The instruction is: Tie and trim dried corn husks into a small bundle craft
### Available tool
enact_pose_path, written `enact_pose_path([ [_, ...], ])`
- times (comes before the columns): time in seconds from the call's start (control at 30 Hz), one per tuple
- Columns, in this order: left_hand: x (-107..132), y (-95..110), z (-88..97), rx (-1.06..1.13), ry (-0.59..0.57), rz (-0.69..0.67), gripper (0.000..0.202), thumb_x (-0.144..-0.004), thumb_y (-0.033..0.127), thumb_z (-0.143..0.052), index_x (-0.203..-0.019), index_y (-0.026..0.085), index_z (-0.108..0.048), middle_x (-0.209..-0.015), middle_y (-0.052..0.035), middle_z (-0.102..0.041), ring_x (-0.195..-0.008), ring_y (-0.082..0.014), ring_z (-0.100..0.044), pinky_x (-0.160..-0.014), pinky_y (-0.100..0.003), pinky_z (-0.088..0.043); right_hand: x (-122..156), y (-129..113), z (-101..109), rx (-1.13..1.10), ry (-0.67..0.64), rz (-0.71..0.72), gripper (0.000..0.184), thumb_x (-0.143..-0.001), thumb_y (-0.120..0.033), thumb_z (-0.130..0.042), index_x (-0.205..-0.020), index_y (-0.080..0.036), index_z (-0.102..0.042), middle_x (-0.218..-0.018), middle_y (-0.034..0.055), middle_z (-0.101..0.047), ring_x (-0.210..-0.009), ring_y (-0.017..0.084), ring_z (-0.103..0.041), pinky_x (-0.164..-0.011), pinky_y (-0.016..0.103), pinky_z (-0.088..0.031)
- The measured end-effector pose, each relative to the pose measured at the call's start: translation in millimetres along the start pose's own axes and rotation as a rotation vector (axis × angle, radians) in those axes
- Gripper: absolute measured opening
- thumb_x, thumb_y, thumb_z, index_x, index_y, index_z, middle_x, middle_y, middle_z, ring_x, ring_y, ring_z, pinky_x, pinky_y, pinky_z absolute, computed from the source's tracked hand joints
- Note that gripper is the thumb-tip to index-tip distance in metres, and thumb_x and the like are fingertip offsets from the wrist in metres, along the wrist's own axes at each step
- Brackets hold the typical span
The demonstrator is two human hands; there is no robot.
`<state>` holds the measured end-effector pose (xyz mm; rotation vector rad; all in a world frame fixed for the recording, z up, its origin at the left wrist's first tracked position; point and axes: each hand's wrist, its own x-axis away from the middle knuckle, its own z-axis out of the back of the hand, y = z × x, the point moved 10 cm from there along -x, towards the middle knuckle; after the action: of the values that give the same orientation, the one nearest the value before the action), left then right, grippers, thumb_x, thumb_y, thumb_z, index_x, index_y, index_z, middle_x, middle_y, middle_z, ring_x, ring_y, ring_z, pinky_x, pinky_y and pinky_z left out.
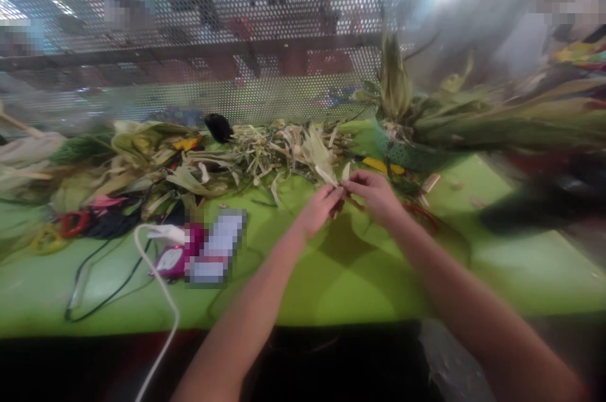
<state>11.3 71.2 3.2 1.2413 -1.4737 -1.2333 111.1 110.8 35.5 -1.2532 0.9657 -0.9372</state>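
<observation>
Both hands meet above the green table [284, 263], a little right of the middle. My left hand [324, 203] has its fingers closed on the base of a pale corn husk [318, 153], whose broad end points up and away. My right hand [372, 192] pinches at the same spot, by a small upright husk piece [346, 170]. The fingertips nearly touch, and the exact grip between them is blurred. Behind the hands lies a heap of dried husk strips [258, 153].
A green basket [411, 153] with long husks stands back right. Left are a husk pile [142, 149], a pink power bank [173, 260] with a white cable [165, 295], a phone [220, 244] and red-handled scissors [73, 223]. A perforated metal screen [284, 74] runs along the back.
</observation>
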Motion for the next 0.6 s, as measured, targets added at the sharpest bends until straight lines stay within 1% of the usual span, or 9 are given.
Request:
enact_pose_path([
  [0.13, 0.6, 0.3, -2.8, 0.058, 0.012, 0.016, 0.035, -0.081, 0.051, -0.066, -0.088, 0.017, -0.06, -0.064, 0.0041, -0.047, -0.053, -0.0053, -0.039, -0.048, -0.02, -0.026, -0.5, -9.2, 8.5, 0.067, 0.083, 0.099, 0.03, -0.068, -0.04, -0.074, -0.06, -0.02, -0.053, -0.061, -0.0032, -0.051, -0.062, 0.012, -0.045, -0.062, 0.028, -0.038],
  [0.23, 2.5, -2.8, -7.4, 0.044, -0.004, 0.064, 0.035, -0.08, 0.051, -0.067, -0.084, 0.017, -0.06, -0.066, 0.0031, -0.051, -0.053, -0.0046, -0.039, -0.048, -0.02, -0.024, 0.4, -6.5, 14.1, 0.046, 0.133, 0.096, 0.03, -0.07, -0.04, -0.072, -0.061, -0.021, -0.051, -0.06, -0.0031, -0.049, -0.06, 0.013, -0.043, -0.059, 0.028, -0.037],
  [0.33, 3.8, -5.9, -8.1, 0.061, -0.005, 0.089, 0.034, -0.078, 0.049, -0.07, -0.085, 0.017, -0.062, -0.068, 0.0024, -0.053, -0.055, -0.0052, -0.043, -0.049, -0.019, -0.026, 1.5, -4.6, 15.5, 0.006, 0.141, 0.08, 0.03, -0.071, -0.043, -0.071, -0.063, -0.022, -0.051, -0.061, -0.0022, -0.051, -0.061, 0.014, -0.046, -0.058, 0.028, -0.038],
  [0.43, 2.5, -5.8, -0.6, 0.079, 0.039, 0.056, 0.034, -0.079, 0.049, -0.069, -0.085, 0.016, -0.063, -0.065, 0.0029, -0.051, -0.055, -0.0057, -0.043, -0.049, -0.019, -0.03, 0.5, -4.9, 13.4, 0.016, 0.106, 0.055, 0.032, -0.071, -0.047, -0.072, -0.065, -0.021, -0.054, -0.062, -0.0019, -0.053, -0.06, 0.014, -0.047, -0.058, 0.028, -0.039],
  [0.5, 0.6, -4.2, 8.5, 0.084, 0.093, 0.017, 0.034, -0.08, 0.05, -0.066, -0.085, 0.016, -0.063, -0.065, 0.0025, -0.052, -0.056, -0.0064, -0.045, -0.051, -0.02, -0.036, -0.7, -5.0, 11.9, 0.029, 0.078, 0.036, 0.033, -0.073, -0.05, -0.071, -0.071, -0.021, -0.057, -0.066, -0.0006, -0.058, -0.061, 0.014, -0.049, -0.059, 0.027, -0.04],
  [0.6, -1.3, -2.5, 24.0, 0.129, 0.195, -0.021, 0.035, -0.078, 0.048, -0.069, -0.088, 0.015, -0.063, -0.074, 0.0008, -0.057, -0.063, -0.0079, -0.052, -0.062, -0.022, -0.047, -1.1, -6.0, 6.5, 0.095, 0.021, 0.037, 0.036, -0.076, -0.054, -0.067, -0.074, -0.02, -0.059, -0.07, 0.0013, -0.062, -0.063, 0.014, -0.052, -0.06, 0.027, -0.041],
])
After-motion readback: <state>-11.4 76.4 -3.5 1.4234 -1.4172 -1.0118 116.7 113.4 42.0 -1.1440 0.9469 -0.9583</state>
